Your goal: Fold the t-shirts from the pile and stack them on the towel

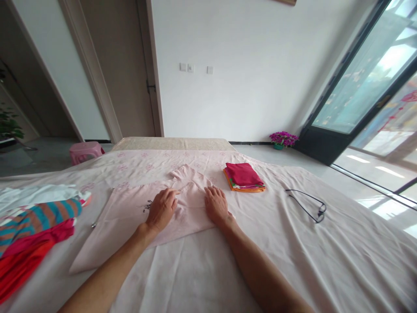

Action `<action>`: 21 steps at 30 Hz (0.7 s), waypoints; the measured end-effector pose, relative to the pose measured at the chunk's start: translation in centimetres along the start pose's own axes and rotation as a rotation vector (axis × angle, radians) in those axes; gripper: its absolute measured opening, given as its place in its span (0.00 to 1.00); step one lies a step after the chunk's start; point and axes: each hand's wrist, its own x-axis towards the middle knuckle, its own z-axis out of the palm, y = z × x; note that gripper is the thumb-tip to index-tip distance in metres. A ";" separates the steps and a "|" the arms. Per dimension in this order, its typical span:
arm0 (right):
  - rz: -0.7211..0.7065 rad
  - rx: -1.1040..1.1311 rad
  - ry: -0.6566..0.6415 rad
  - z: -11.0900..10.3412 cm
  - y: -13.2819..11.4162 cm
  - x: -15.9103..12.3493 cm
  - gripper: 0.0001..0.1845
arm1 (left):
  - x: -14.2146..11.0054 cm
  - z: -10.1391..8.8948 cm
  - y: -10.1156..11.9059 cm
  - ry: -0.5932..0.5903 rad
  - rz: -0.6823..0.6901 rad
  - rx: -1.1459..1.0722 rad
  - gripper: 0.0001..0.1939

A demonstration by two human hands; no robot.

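Note:
A pale pink shirt [124, 217] with a small dark print lies spread on the bed, its right-hand part gathered in folds. My left hand [163, 209] rests on the shirt beside the print, fingers bent and fingertips touching the cloth. On the right end of the shirt lies my right hand [217, 205], palm down with its fingers stretched forward. The cloth between the two hands is creased. What is under either palm is hidden.
A folded stack of red and orange clothes [245, 176] sits to the right, with eyeglasses [317, 211] beyond it. Loose clothes [39, 221], some striped, lie at the left. Past the bed stand a pink stool [86, 150] and purple flowers [283, 139].

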 end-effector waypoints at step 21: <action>-0.223 -0.017 -0.209 0.3 -0.3 -1.5 0.33 | -8.1 -2.7 -7.2 -0.173 -0.092 0.291 0.31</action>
